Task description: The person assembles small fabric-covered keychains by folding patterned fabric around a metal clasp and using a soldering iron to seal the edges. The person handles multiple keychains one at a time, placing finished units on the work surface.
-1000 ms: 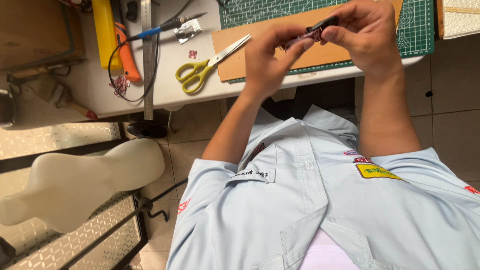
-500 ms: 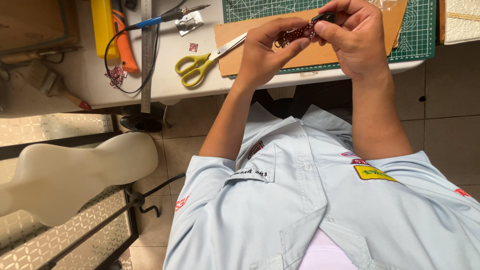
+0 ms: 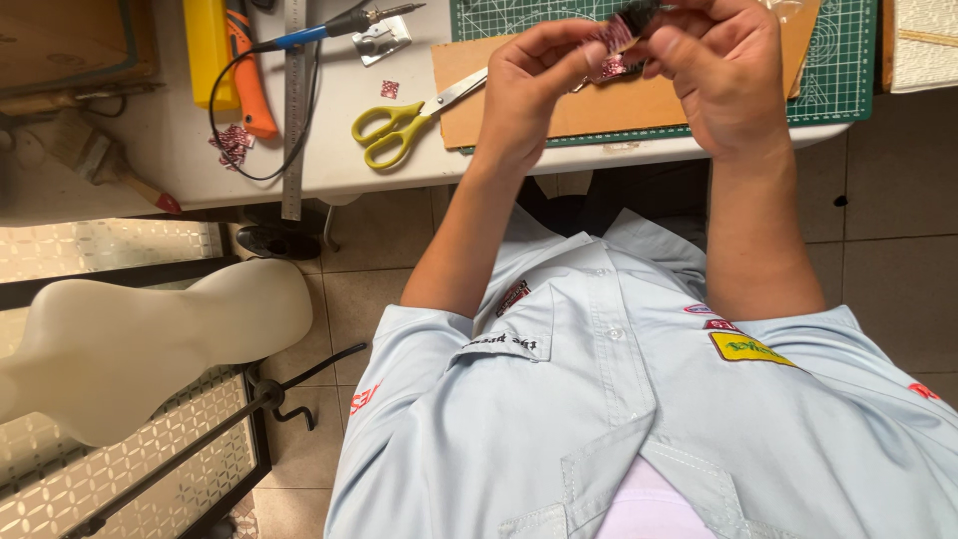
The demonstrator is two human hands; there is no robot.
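Observation:
Both my hands are raised over the table's front edge and pinch one small dark red patterned piece between their fingertips. My left hand holds its left end with thumb and forefinger. My right hand grips the right end, where a dark part sticks up near the top edge of the view. Under the hands lies a brown cardboard sheet on a green cutting mat. Most of the small piece is hidden by my fingers.
Yellow-handled scissors lie left of the cardboard. Further left are a steel ruler, a blue-handled soldering iron with black cord, an orange tool, a yellow bar and small red scraps. A white mannequin form stands lower left.
The view has shifted so the table sits higher and the hands nearer the top edge. Both hands keep hold of the small red piece and have turned it slightly.

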